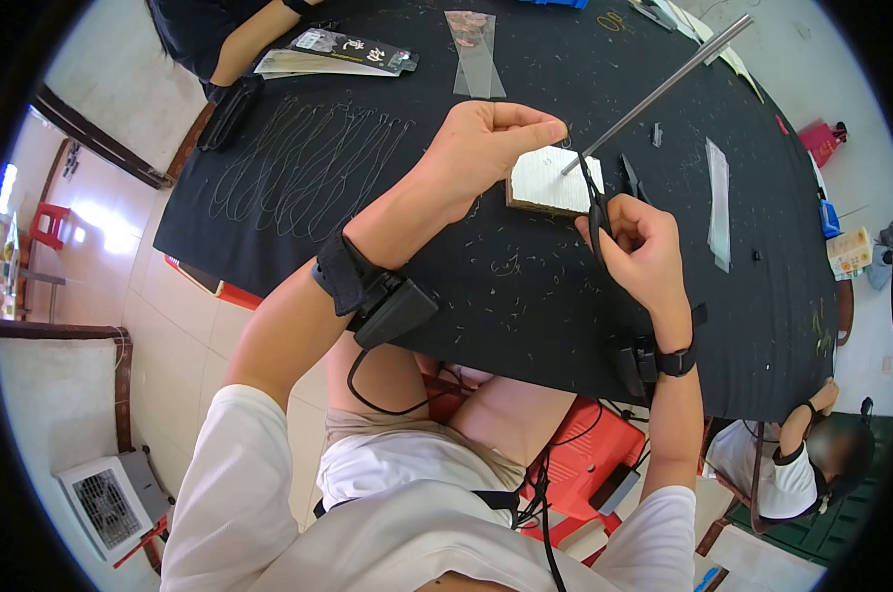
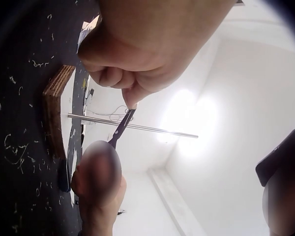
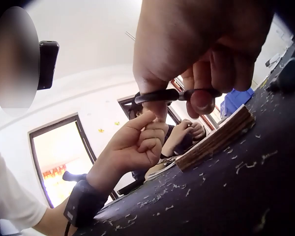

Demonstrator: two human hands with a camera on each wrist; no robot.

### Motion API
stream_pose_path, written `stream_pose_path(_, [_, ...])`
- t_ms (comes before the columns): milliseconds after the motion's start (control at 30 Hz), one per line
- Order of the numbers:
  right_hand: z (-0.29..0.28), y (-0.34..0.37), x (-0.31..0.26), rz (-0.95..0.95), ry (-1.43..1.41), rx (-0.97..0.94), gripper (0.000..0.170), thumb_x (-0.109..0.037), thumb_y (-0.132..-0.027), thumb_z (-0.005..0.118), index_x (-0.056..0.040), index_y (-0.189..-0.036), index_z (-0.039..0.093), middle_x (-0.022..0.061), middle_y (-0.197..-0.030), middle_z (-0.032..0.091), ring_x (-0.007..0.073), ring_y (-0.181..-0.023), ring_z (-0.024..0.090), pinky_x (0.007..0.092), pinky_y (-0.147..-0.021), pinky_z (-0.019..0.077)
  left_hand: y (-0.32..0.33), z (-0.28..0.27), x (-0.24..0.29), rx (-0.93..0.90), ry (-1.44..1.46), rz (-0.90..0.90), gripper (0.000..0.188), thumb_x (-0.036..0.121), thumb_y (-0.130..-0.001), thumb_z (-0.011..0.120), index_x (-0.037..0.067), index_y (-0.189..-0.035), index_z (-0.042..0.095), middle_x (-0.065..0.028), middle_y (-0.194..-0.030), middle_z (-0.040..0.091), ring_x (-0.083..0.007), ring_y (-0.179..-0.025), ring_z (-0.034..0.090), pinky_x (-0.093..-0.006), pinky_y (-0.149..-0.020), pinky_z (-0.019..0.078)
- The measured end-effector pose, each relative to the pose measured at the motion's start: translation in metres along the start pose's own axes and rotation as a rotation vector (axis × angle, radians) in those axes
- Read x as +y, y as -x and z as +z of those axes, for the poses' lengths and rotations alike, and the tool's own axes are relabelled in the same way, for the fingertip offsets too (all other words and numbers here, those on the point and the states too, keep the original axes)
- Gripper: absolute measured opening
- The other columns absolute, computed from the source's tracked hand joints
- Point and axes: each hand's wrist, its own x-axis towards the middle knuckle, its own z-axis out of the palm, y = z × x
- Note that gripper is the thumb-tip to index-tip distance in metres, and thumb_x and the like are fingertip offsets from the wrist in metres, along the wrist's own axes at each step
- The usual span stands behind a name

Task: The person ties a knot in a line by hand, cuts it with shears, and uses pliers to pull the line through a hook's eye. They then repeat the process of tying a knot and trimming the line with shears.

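Note:
My left hand [image 1: 476, 148] pinches something small between thumb and forefinger, close to the rod; a thin wire loop [image 2: 119, 109] shows by those fingertips in the left wrist view. Black scissors [image 1: 596, 202] are in my right hand [image 1: 645, 252], with thumb and fingers through the handles. Their blades point up to my left fingertips. Just behind them, a thin metal rod [image 1: 663, 88] rises at a slant from a wooden block [image 1: 535, 192] with a white ridged top. Seen from the left wrist, the scissors' tip [image 2: 132, 114] meets the pinching fingertips and crosses the rod.
Several thin wire loops [image 1: 308, 168] lie on the black tablecloth at the left. A dark tool [image 1: 632, 176] lies right of the block. Clear strips [image 1: 718, 202], a black-and-white package [image 1: 353, 51] and small pale clippings [image 1: 505, 264] are scattered around. Other people sit at the table.

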Motion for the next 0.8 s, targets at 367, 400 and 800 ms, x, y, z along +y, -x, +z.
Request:
stream_pose_path(367, [0.0004, 0.0006, 0.0018, 0.006, 0.021, -0.005, 0.024, -0.012, -0.072, 0.066, -0.0022, -0.060, 0.048, -0.0010, -0.047, 0.036, 0.0045, -0.042, 0.029, 0.0222, -0.039, 0.0217, 0.0001, 0.0010, 0.0002, 0.014, -0.027, -0.001, 0.023, 0.015, -0.077, 0.065, -0.003, -0.093, 0.063, -0.0073, -0.080, 0.063, -0.0091, -0.070, 0.058, -0.0212, -0.062, 0.0458])
stream_pose_path(400, [0.0006, 0.0006, 0.0022, -0.006, 0.028, 0.000, 0.024, -0.012, -0.072, 0.066, -0.0022, -0.061, 0.048, -0.0011, -0.047, 0.036, 0.0043, -0.042, 0.029, 0.0220, -0.039, 0.0216, -0.0002, 0.0015, -0.0005, 0.016, -0.026, 0.009, 0.025, 0.017, -0.079, 0.064, -0.002, -0.095, 0.063, -0.0025, -0.072, 0.058, -0.0048, -0.057, 0.044, -0.0183, -0.050, 0.0324])
stream_pose_path(800, [0.0009, 0.0014, -0.0029, 0.009, 0.030, -0.002, 0.021, -0.010, -0.073, 0.064, -0.0025, -0.063, 0.047, -0.0018, -0.048, 0.034, 0.0040, -0.044, 0.029, 0.0220, -0.040, 0.0219, -0.0013, -0.0022, -0.0016, -0.011, 0.027, 0.007, 0.023, 0.014, -0.078, 0.065, -0.003, -0.093, 0.063, -0.0071, -0.080, 0.063, -0.0095, -0.070, 0.058, -0.0216, -0.062, 0.0462])
